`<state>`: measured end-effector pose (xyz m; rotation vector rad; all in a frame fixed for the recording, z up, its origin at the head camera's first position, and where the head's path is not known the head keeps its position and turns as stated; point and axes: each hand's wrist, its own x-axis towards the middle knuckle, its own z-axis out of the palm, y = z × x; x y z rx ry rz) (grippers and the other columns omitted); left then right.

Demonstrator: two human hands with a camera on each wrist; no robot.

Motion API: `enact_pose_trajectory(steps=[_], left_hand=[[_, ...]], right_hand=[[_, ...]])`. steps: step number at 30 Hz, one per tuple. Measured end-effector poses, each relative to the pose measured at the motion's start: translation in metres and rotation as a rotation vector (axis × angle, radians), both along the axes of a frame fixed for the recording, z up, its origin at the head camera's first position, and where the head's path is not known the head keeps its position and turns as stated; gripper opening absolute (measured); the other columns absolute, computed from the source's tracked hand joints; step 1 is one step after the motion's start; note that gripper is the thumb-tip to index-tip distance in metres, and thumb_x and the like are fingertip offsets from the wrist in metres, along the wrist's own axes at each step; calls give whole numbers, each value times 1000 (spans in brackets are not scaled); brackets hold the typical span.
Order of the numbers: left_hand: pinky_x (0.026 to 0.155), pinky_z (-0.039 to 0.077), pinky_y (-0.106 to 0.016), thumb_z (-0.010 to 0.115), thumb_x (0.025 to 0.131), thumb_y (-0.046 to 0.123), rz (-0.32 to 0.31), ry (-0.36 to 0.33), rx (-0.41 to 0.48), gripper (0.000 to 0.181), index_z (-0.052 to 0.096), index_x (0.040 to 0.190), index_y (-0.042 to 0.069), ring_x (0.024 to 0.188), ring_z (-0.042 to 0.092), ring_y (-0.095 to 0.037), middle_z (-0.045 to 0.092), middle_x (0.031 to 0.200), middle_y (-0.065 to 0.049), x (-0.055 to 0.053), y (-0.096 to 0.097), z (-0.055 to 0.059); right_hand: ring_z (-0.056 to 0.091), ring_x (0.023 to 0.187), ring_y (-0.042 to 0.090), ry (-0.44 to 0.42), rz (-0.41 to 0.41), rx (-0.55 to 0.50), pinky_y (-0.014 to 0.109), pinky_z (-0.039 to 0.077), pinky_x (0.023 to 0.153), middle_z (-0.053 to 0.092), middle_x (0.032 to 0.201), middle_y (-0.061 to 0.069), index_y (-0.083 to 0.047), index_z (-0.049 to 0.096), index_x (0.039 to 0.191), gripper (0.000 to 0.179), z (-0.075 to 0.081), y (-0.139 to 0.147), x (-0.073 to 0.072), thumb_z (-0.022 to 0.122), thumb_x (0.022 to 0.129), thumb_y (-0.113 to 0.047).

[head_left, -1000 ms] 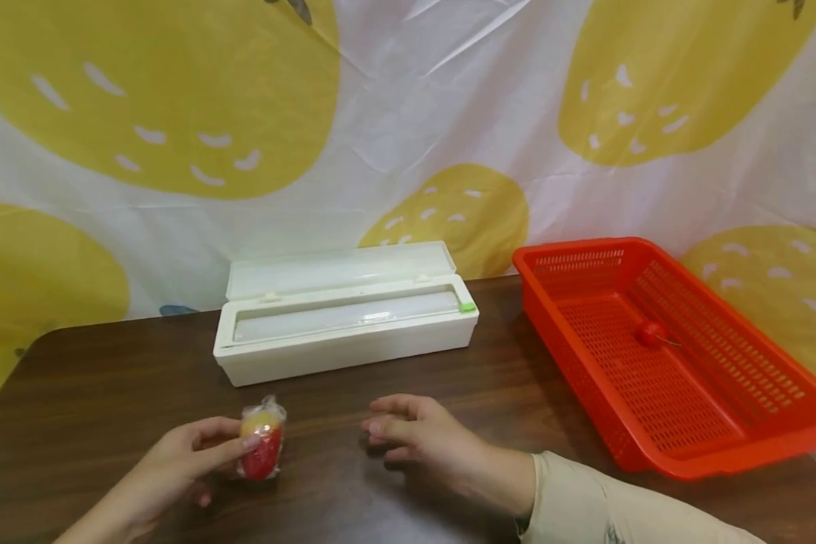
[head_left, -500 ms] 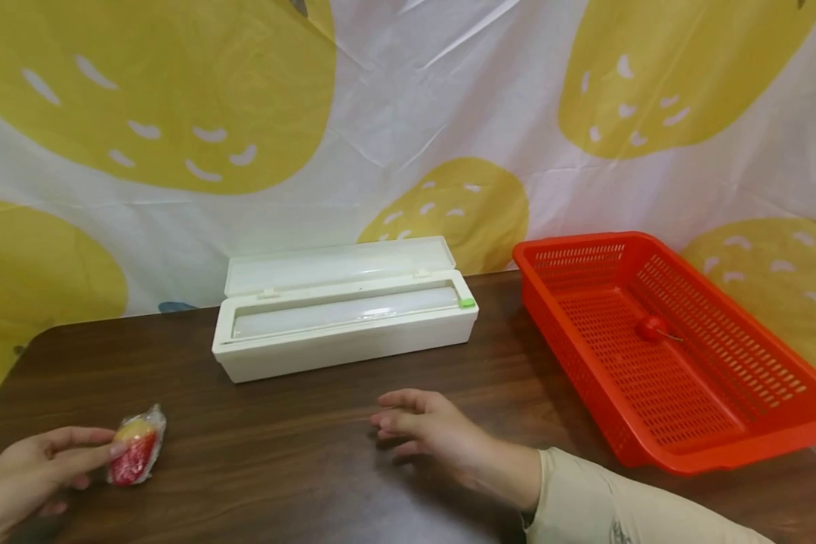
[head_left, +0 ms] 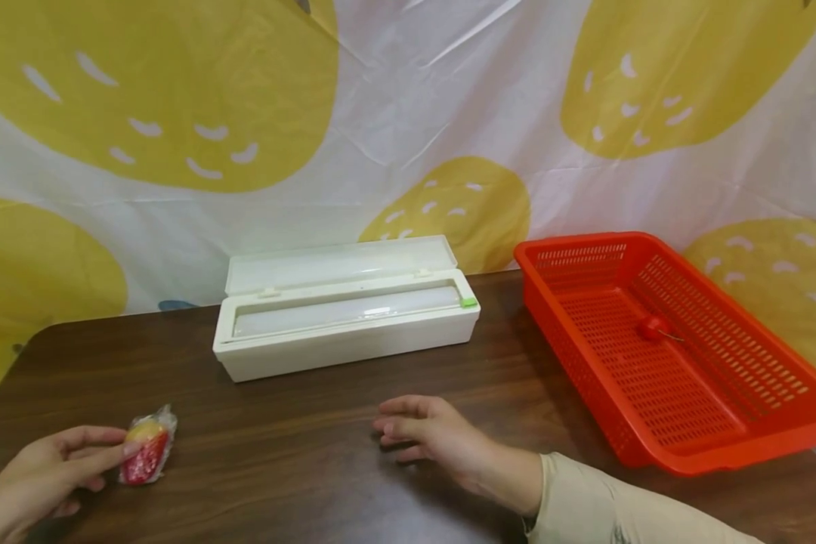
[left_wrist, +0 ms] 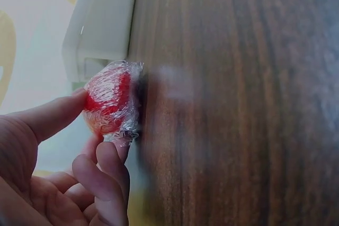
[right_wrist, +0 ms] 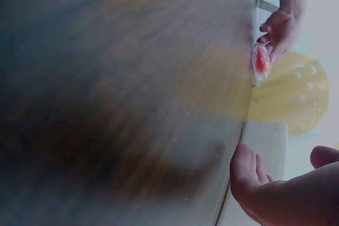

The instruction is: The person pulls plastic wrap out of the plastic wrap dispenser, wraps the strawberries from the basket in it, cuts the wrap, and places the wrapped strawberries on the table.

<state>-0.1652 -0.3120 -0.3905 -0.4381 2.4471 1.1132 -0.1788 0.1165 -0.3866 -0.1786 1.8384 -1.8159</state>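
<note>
At the left of the table in the head view, my left hand (head_left: 57, 468) pinches a small red-and-yellow fruit-like piece (head_left: 146, 449) wrapped in crinkled clear film. The left wrist view shows the thumb on one side of the wrapped piece (left_wrist: 111, 99) and fingers beneath it, close over the wood. My right hand (head_left: 442, 442) holds nothing; its fingers are loosely bent above the middle of the table. Behind both hands stands a white cling film box (head_left: 347, 344), lid raised, with a roll of film (head_left: 347, 311) inside and a green tab at its right end.
To the right stands a red perforated plastic basket (head_left: 653, 393) with a small red round fruit (head_left: 653, 328) on a thin stem inside. The dark wooden table (head_left: 279, 468) meets a white curtain (head_left: 408, 91) printed with yellow fruit at the back.
My left hand has carried the wrapped piece leftward from in front of the box, then slightly back to the right. My right hand has barely moved.
</note>
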Motion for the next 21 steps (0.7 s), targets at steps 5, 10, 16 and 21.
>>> enact_pose_trajectory(steps=[5,10,16,21], left_hand=[[61,49,-31,58,89,53,-2,-11,-20,77,39,134,-7,74,55,-9,69,92,10,-1,-1,-1],[61,49,-31,57,89,54,-1,-10,-28,78,38,135,-7,75,56,-10,69,94,8,-1,0,-2],[61,49,-31,56,90,53,-12,0,-52,78,39,134,-7,74,56,-10,69,94,7,-1,0,-2],[60,49,-30,57,89,54,-7,14,-59,77,41,133,-8,73,55,-9,70,94,6,0,2,-1]], right_hand=[[63,103,19,0,9,5,35,53,88,56,129,27,9,46,131,46,0,1,0,55,92,-13],[63,100,17,-3,2,8,34,54,85,57,128,26,9,46,130,45,0,2,0,54,92,-12],[64,98,16,2,14,15,32,54,83,58,127,26,11,46,130,45,0,3,0,54,93,-13],[64,95,14,-5,15,24,29,54,79,59,126,25,10,48,129,43,0,4,0,53,93,-14]])
